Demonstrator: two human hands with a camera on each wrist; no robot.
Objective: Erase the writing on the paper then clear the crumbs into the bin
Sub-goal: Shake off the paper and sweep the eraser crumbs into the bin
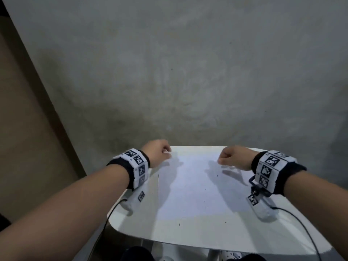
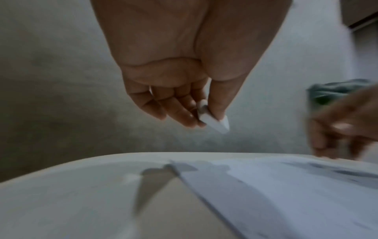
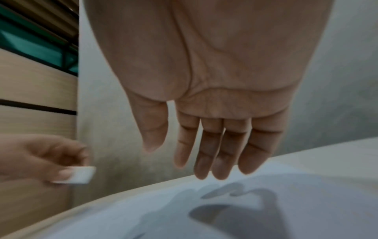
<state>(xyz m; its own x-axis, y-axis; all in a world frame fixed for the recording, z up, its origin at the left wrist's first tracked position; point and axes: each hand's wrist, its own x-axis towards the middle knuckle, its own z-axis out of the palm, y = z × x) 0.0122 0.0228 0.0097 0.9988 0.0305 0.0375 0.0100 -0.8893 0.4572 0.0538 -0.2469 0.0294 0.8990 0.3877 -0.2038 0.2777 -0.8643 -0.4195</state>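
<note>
A white sheet of paper (image 1: 190, 187) lies on the white table (image 1: 139, 223), with small dark crumbs (image 1: 206, 190) scattered over both. My left hand (image 1: 162, 151) hovers above the paper's far left corner. It pinches a small white eraser (image 2: 214, 123) between thumb and fingers, and the eraser (image 3: 81, 175) also shows at the left of the right wrist view. My right hand (image 3: 212, 155) hangs just above the paper's far right part with fingers straight and nothing in it. No writing is legible on the sheet.
A grey wall (image 1: 188, 72) rises just behind the table's far edge. Wooden furniture (image 1: 22, 129) stands to the left. A blurred teal-green object (image 2: 335, 91) sits beyond my right hand. Camera cables (image 1: 301, 219) trail over the near table corners.
</note>
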